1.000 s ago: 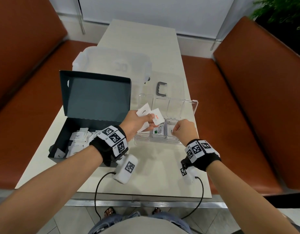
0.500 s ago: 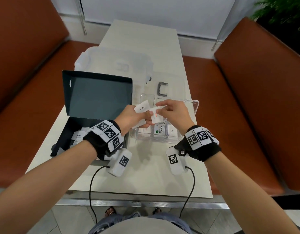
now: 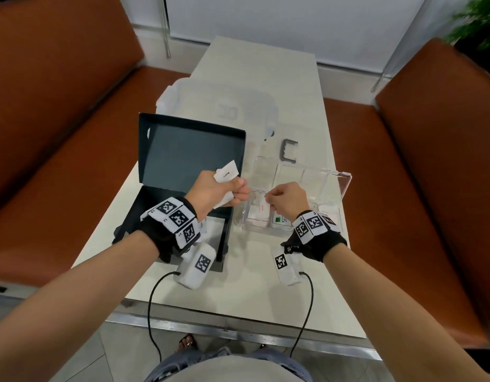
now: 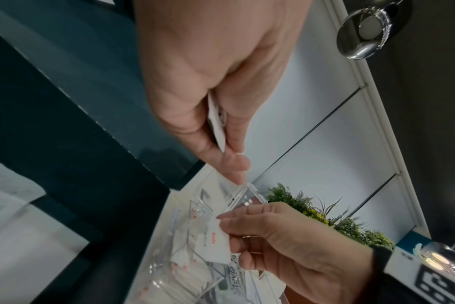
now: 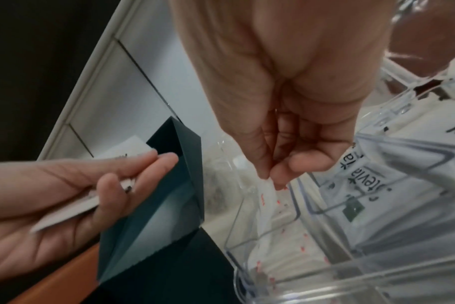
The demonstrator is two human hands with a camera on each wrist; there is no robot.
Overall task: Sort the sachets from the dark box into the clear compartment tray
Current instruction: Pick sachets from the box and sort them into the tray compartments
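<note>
the right hand (image 3: 286, 198) is pinching a red-printed sachet (image 3: 262, 209) over the clear compartment tray (image 3: 344, 186); the left hand (image 3: 216, 193) is gripping white sachets (image 3: 226, 174) beside the dark box (image 3: 183, 150).

Both forearms extended forward; left hand (image 3: 215, 193) and right hand (image 3: 286, 198), fingers curled in pinch grips, nearly meeting.

A pale cream rectangular bench (image 3: 266, 78) runs away from the viewer between two long seats upholstered in rust-brown leather (image 3: 59, 106), one on each side. On the bench's far half lies a translucent white plastic lid (image 3: 219, 106), and just beside it a small grey U-shaped clip (image 3: 288, 151). Green leafy foliage (image 3: 478, 20) shows at the far right corner, blurred. Beyond the bench stands a white wall panel (image 3: 293, 17).
</note>
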